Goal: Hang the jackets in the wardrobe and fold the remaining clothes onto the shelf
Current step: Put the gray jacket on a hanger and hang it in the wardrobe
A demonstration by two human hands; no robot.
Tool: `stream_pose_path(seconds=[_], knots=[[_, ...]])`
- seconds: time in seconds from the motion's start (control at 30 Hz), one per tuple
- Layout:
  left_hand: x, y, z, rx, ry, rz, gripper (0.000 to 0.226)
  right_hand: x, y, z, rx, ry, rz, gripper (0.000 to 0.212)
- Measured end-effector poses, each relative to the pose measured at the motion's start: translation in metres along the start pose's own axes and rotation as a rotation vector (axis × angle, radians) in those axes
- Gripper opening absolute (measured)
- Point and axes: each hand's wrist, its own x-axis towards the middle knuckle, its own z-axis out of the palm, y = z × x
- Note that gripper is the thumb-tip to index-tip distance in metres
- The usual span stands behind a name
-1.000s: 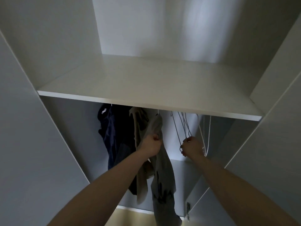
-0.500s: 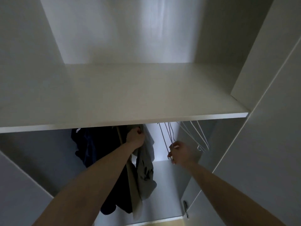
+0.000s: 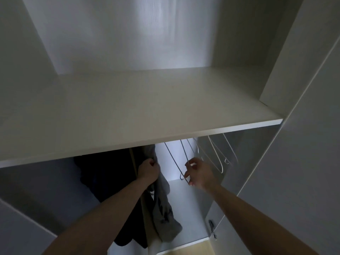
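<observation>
Dim, soft daylight on the wardrobe's back panel point(image 3: 147, 30), deep shadow below, wide-angle edge bending.

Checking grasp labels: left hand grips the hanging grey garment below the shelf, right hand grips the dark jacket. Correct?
Not quite. In the head view the right hand holds an empty wire hanger, not the dark jacket, which hangs to the left of the grey garment. The left hand does grip the grey garment below the shelf.
</observation>
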Motion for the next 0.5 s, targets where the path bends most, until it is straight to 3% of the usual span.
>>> stream_pose_path(seconds=[0.23, 0.5], knots=[[-0.015, 0.025, -0.011, -0.138, 0.103, 0.179, 0.03, -0.003, -0.004, 0.014, 0.173, 0.066, 0.018, 0.008], [0.017, 0.05, -0.035, -0.201, 0.102, 0.152, 0.032, -0.001, -0.005, 0.018, 0.152, 0.066, 0.047, 0.004]])
